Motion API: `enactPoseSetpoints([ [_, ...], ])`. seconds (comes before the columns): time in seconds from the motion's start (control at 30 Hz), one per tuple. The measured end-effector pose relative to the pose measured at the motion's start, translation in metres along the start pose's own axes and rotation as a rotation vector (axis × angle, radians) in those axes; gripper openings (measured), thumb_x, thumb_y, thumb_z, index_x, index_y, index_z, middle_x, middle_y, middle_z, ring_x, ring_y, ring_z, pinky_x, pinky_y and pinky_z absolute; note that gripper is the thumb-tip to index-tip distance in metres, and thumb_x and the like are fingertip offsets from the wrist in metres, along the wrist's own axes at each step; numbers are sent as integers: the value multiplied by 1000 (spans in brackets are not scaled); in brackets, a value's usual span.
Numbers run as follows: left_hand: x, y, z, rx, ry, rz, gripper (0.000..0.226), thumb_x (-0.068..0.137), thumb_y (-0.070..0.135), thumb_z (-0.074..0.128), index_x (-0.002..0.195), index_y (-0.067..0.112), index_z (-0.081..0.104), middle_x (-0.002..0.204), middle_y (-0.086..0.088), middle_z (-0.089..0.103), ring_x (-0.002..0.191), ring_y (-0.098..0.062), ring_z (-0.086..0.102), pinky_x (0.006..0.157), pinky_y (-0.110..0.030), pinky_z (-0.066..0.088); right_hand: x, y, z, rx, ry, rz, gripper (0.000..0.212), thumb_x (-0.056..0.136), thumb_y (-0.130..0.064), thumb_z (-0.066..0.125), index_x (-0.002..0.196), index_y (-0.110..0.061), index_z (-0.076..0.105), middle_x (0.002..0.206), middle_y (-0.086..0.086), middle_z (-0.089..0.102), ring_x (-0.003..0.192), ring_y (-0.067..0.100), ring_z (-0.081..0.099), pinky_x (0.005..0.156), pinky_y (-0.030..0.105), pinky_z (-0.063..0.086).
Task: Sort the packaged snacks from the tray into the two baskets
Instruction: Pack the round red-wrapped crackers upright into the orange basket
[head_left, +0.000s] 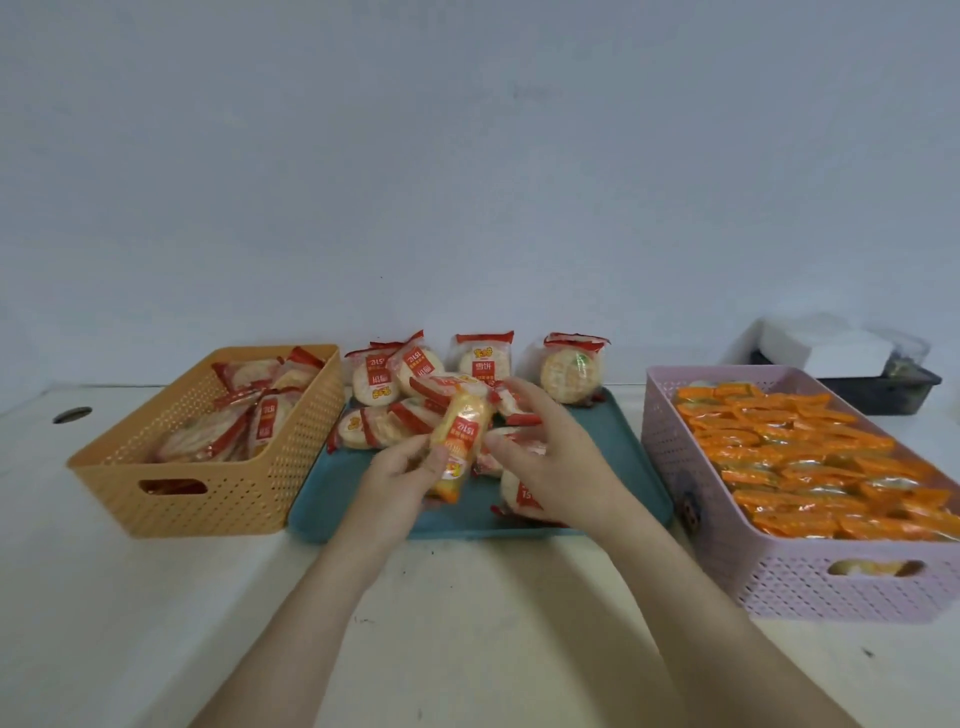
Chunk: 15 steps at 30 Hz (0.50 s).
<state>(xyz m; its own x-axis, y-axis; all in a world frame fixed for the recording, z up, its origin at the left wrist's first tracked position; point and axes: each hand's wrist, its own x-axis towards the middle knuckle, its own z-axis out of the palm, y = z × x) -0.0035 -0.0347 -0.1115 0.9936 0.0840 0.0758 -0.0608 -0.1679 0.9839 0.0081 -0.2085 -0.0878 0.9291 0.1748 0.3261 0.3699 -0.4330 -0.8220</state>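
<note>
The left hand (400, 475) has a pinching grip on a red-labelled snack packet (460, 434) above the tray (358, 501), the right hand (553, 460) beside that grip hangs loose and empty, and the packet probably wants a gentle carry to the orange basket (218, 512) left of the grip.

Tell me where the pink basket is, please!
In the head view, the pink basket sits on the right side, just right of the teal tray and in front of a dark tray. It is full of orange packets.
</note>
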Motion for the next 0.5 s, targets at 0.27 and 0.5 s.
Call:
enactPoseSetpoints([
  [0.27, 0, 47, 49, -84, -153, 208, 28, 90, 37, 56, 102, 14, 67, 91, -8, 73, 84, -21, 69, 68, -37, 60, -2, -42, -65, 40, 172, -32, 28, 83, -13, 68, 103, -23, 51, 94, -2, 64, 76, 13, 66, 67, 30, 57],
  [0.5, 50, 86, 146, 178, -116, 320, 18, 88, 15, 65, 102, 25, 61, 98, 5, 69, 91, -17, 66, 84, -35, 54, 33, -31, -187, -446, 354, 25, 39, 84, -3, 58, 114, -28, 62, 97, -5, 57, 87, 19, 55, 72, 25, 40],
])
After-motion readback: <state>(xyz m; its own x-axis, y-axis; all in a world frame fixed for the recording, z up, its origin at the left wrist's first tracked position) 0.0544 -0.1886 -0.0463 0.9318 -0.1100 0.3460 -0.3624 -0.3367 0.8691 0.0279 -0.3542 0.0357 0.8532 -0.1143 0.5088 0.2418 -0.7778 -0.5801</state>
